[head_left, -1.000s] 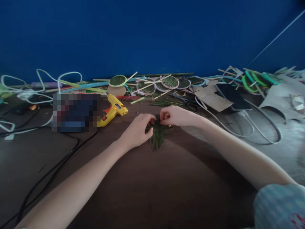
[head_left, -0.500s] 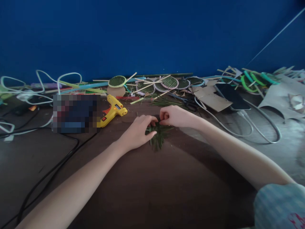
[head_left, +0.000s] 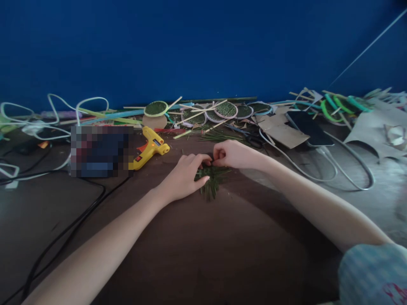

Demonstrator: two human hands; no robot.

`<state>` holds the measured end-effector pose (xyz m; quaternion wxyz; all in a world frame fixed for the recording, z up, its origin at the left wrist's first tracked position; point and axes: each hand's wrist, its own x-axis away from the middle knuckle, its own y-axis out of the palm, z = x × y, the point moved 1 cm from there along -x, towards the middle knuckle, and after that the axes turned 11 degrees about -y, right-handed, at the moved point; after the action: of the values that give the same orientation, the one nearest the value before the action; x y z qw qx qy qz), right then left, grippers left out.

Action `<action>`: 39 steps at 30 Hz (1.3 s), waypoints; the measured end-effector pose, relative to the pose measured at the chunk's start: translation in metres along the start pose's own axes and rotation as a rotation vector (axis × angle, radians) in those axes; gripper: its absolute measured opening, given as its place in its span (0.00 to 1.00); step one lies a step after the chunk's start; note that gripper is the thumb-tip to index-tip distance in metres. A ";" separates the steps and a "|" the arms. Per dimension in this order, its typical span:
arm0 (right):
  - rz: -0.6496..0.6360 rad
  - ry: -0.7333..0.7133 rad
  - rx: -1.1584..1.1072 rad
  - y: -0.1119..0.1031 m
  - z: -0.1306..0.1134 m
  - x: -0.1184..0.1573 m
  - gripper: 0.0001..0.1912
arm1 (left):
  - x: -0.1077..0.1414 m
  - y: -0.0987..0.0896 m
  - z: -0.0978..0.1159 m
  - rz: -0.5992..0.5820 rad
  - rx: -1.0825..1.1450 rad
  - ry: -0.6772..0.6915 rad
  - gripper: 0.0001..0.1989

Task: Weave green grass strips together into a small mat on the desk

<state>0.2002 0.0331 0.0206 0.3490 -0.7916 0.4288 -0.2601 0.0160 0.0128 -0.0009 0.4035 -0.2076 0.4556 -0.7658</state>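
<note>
Thin green blades, like grass or pine needles, lie fanned out in a small bunch (head_left: 210,186) on the dark brown table. At the left side of this bunch is my left hand (head_left: 182,176), its thumb stretched apart from its curved fingers, with the fingertips at the top of the blades. My right hand (head_left: 227,154) is closed in a pinch at the bunch's upper end, close to the left fingertips. Whatever sits in that pinch is too small and shaded to make out. More green blades (head_left: 222,136) lie just behind the hands.
A yellow glue gun (head_left: 149,148) lies left of my hands, beside a blurred-out dark object (head_left: 103,152). Along the blue wall are round green-filled discs (head_left: 226,109), sticks and scraps. Scissors (head_left: 254,140), cardboard (head_left: 282,129), a phone (head_left: 310,129) and cables lie to the right.
My hands stay almost where they were over the green blades; only the fingertips have shifted very slightly.
</note>
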 end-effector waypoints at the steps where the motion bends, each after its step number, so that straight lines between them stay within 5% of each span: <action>1: -0.010 0.003 -0.006 -0.001 0.000 0.000 0.06 | 0.000 0.000 0.000 -0.001 -0.001 -0.002 0.17; 20: 0.067 -0.259 -0.224 -0.001 -0.017 0.004 0.08 | -0.003 0.000 -0.001 -0.007 -0.102 0.110 0.11; 39: 0.065 -0.053 -0.517 -0.007 -0.014 0.001 0.08 | -0.002 0.001 -0.002 0.009 0.015 -0.070 0.11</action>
<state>0.1938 0.0306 0.0348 0.1544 -0.8469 0.4969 -0.1101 0.0163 0.0154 -0.0027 0.4242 -0.2292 0.4365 -0.7596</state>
